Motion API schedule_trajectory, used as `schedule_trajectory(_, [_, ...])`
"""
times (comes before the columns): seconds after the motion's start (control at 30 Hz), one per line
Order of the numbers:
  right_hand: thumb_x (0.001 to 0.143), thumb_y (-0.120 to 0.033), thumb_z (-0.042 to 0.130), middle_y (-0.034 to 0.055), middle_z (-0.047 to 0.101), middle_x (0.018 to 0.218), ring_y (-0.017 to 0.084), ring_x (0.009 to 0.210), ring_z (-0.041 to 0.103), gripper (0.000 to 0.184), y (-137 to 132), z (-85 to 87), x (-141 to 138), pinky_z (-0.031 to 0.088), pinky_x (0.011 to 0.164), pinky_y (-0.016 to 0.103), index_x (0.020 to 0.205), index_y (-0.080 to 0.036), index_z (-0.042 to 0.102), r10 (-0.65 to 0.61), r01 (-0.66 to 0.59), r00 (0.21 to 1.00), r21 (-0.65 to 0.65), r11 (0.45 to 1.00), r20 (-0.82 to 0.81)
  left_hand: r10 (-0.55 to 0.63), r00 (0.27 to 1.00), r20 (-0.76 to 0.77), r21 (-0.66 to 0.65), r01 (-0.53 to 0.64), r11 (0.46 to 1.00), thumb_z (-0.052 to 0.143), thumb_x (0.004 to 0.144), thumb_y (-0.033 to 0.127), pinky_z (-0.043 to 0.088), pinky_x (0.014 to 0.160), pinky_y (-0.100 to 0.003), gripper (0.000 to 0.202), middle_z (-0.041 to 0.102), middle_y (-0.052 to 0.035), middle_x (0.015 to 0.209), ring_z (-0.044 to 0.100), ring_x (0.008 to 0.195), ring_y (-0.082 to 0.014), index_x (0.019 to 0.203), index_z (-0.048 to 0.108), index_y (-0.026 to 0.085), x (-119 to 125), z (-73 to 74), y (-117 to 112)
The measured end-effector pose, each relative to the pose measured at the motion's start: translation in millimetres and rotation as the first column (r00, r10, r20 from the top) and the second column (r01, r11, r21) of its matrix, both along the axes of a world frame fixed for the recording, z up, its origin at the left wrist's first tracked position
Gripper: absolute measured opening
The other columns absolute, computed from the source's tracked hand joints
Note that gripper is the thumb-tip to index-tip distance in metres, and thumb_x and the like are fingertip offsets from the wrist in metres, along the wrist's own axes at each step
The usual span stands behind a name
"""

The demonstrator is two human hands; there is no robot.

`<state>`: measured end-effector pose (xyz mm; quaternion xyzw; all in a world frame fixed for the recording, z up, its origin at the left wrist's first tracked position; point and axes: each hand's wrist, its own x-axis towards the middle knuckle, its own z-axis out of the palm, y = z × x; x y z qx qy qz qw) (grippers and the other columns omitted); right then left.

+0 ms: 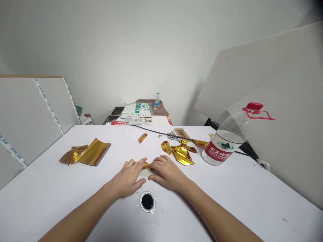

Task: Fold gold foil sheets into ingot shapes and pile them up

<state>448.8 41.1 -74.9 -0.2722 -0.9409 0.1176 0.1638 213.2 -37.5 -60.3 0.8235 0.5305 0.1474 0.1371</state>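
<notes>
Hands: left hand [130, 176] & right hand [168, 173] flat, pressing gold paper [147, 164].

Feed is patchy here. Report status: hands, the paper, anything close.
Left hand and right hand flat, both pressing one small gold paper. Folded gold pieces and water bottle off to the right, apart. Cable hole just near side of hands.

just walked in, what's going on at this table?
A person is pressing a small sheet of gold foil paper flat on the white table, with the left hand and right hand meeting over it. Several folded gold pieces lie just beyond the right hand, beside a water bottle. A stack of gold sheets and a gold fan shape sit off to the left.
</notes>
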Motion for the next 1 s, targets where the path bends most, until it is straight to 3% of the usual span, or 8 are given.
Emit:
schedule_trajectory(0.13, [0.103,-0.057,0.055,0.0083,0.070,0.126,0.024,0.119,0.059,0.042,3,0.0,1,0.039,0.109,0.045,0.124,-0.023,0.068,0.012,-0.013,0.999,0.030,0.999,0.034,0.044,0.990,0.136,-0.022,-0.041,0.999,0.070,0.092,0.031,0.046,0.119,-0.044,0.052,0.053,-0.0074,0.155,0.052,0.140,-0.0270,0.141,0.055,0.025,-12,-1.2,1])
schedule_trajectory(0.23, [0.108,-0.045,0.050,0.0076,0.070,0.125,0.022,0.116,0.059,0.033,5,-2.3,1,0.040,0.106,0.043,0.122,-0.023,0.069,0.027,-0.028,0.999,0.027,0.999,0.024,0.095,0.977,0.190,-0.090,-0.079,0.993,0.072,0.090,0.027,0.052,0.107,-0.038,0.037,0.066,-0.0051,0.133,0.063,0.122,-0.0230,0.126,0.063,0.025,-15,0.3,4])
schedule_trajectory(0.33, [0.106,-0.048,0.054,0.0090,0.069,0.125,0.022,0.118,0.058,0.034,6,-5.8,0,0.040,0.107,0.042,0.122,-0.022,0.070,0.044,-0.044,0.999,0.001,0.999,-0.011,0.118,0.976,0.186,-0.106,-0.099,0.989,0.076,0.088,0.029,0.054,0.098,-0.036,0.029,0.069,-0.0033,0.118,0.065,0.109,-0.0216,0.114,0.066,0.024,-14,0.5,6])
schedule_trajectory(0.43, [0.101,-0.054,0.060,0.0093,0.066,0.129,0.023,0.124,0.055,0.042,7,-8.7,-1,0.040,0.110,0.043,0.128,-0.023,0.067,0.040,-0.043,0.998,-0.060,0.997,-0.041,0.057,0.986,0.159,-0.047,-0.050,0.998,0.077,0.088,0.031,0.053,0.101,-0.037,0.024,0.069,-0.0040,0.118,0.062,0.116,-0.0232,0.109,0.067,0.023,-13,-2.1,7])
schedule_trajectory(0.63, [0.104,-0.044,0.059,0.0072,0.066,0.126,0.023,0.122,0.054,0.029,5,-9.3,-9,0.037,0.110,0.045,0.123,-0.025,0.068,-0.042,0.038,0.999,-0.111,0.993,-0.027,-0.016,0.997,0.076,0.048,0.013,0.999,0.069,0.094,0.029,0.053,0.096,-0.037,0.013,0.070,-0.0054,0.112,0.064,0.111,-0.0224,0.104,0.066,0.022,-12,-3.8,6])
schedule_trajectory(0.8, [0.106,-0.045,0.052,0.0075,0.068,0.120,0.022,0.118,0.055,0.029,1,-6.4,-11,0.035,0.109,0.045,0.117,-0.025,0.070,-0.048,0.044,0.998,-0.083,0.996,-0.047,-0.016,0.999,0.046,0.065,0.013,0.998,0.067,0.094,0.030,0.053,0.094,-0.036,0.012,0.069,-0.0057,0.111,0.063,0.110,-0.0223,0.102,0.064,0.021,-10,-4.0,6])
schedule_trajectory(0.9, [0.100,-0.056,0.061,0.0086,0.069,0.113,0.023,0.114,0.057,0.039,0,-4.5,-8,0.035,0.109,0.047,0.113,-0.020,0.067,-0.015,0.011,0.998,-0.056,0.998,-0.061,-0.008,1.000,0.020,0.064,0.007,0.998,0.056,0.099,0.026,0.053,0.092,-0.037,0.010,0.069,-0.0055,0.105,0.063,0.104,-0.0212,0.098,0.064,0.020,-10,-2.6,7])
schedule_trajectory(1.0, [0.100,-0.051,0.063,0.0079,0.070,0.111,0.022,0.111,0.059,0.033,0,-4.0,-3,0.033,0.112,0.048,0.105,-0.019,0.067,0.016,-0.018,0.998,-0.032,0.999,-0.062,-0.066,0.998,0.013,0.076,0.065,0.995,0.051,0.100,0.023,0.053,0.093,-0.037,0.017,0.071,-0.0055,0.100,0.064,0.102,-0.0209,0.092,0.066,0.020,-12,0.2,7])
